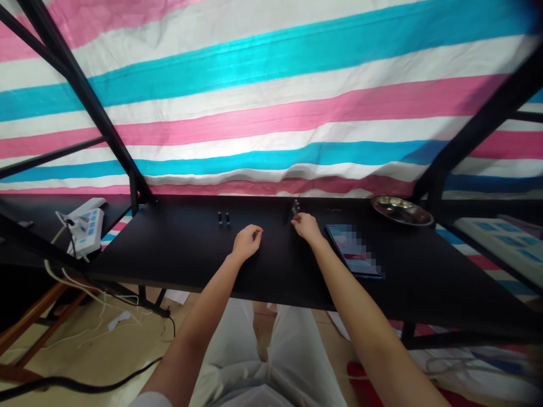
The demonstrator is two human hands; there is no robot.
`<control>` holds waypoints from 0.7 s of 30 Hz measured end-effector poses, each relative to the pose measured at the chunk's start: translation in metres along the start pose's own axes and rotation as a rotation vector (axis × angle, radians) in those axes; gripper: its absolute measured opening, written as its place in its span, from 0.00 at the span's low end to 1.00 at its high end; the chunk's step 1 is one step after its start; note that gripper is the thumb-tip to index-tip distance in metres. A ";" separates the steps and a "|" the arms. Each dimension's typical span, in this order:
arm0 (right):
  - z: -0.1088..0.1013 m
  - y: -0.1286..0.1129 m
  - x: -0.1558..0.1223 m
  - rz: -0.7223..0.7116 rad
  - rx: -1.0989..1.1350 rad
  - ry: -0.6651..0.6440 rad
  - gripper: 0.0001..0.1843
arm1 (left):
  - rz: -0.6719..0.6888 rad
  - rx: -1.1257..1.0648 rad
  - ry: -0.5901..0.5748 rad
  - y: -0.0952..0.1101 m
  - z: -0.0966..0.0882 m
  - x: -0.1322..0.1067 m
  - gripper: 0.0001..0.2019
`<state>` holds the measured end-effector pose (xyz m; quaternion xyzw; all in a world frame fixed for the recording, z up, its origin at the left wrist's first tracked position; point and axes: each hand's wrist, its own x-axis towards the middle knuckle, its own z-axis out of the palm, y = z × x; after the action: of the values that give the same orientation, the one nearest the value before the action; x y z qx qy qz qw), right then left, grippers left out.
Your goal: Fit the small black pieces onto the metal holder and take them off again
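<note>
My left hand (246,243) is over the middle of the black table (178,249), its fingers curled together. Whatever they may hold is too small and dark to make out. Further right, my right hand (307,227) has thumb and fingers pinched at the near side of a cluster of small shiny pieces (296,207). Whether a piece sits between those fingertips cannot be told. Beyond my left hand, two small dark cylinders with pale ends (223,218) stand side by side. A few tiny dark pieces (333,210) lie to the right of the cluster.
A tablet or large phone (353,251), partly pixelated, lies right of my right forearm. Behind it is a round metal dish (402,211) at the back right. Black frame bars rise at both ends, before a striped sheet (271,130). Power strips (87,229) are at left.
</note>
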<state>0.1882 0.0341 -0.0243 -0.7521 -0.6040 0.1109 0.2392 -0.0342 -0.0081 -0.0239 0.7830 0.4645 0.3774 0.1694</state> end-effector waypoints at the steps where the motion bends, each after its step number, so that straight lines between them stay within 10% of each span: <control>1: -0.002 0.001 0.000 0.017 0.000 0.002 0.08 | 0.004 0.001 -0.002 0.000 0.000 0.000 0.09; 16: -0.006 -0.001 -0.010 0.126 -0.018 0.021 0.13 | -0.041 -0.011 0.028 0.002 0.000 -0.001 0.09; 21: -0.015 -0.009 -0.024 0.170 -0.102 -0.023 0.14 | -0.299 -0.039 0.284 0.003 -0.009 0.002 0.25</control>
<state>0.1816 0.0087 -0.0097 -0.8105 -0.5456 0.1089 0.1834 -0.0385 -0.0082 -0.0156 0.6406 0.5876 0.4637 0.1714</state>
